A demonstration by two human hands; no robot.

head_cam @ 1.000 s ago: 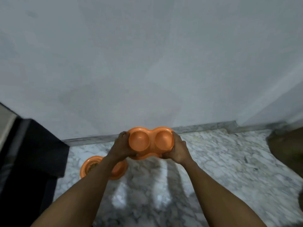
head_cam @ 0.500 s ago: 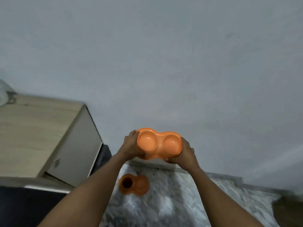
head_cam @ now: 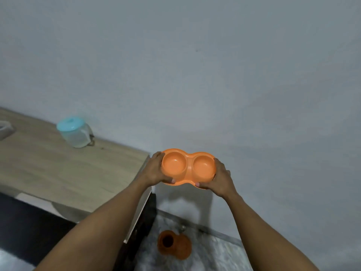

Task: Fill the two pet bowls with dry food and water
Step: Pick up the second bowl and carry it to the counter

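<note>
An orange plastic double pet bowl point(head_cam: 188, 169), moulded as two round wells side by side in one figure-eight body, is held in the air in front of a plain grey wall point(head_cam: 214, 75), just to the right of a light wood-grain table top point(head_cam: 64, 169). The left hand point(head_cam: 155, 170) grasps the left end of the bowl, thumb on the near rim and fingers curled around the far edge. The right hand point(head_cam: 218, 178) grasps the right end in the same manner, thumb tip on the near rim. Both wells face up and appear empty. A clear plastic lidded jug with a light-blue lid point(head_cam: 75, 131) stands upright on the table top near the wall. A second orange double pet bowl point(head_cam: 173, 244) lies on the grey-white marble floor point(head_cam: 214, 253) below, close to the wall base; its left well holds dark contents, which cannot be identified.
</note>
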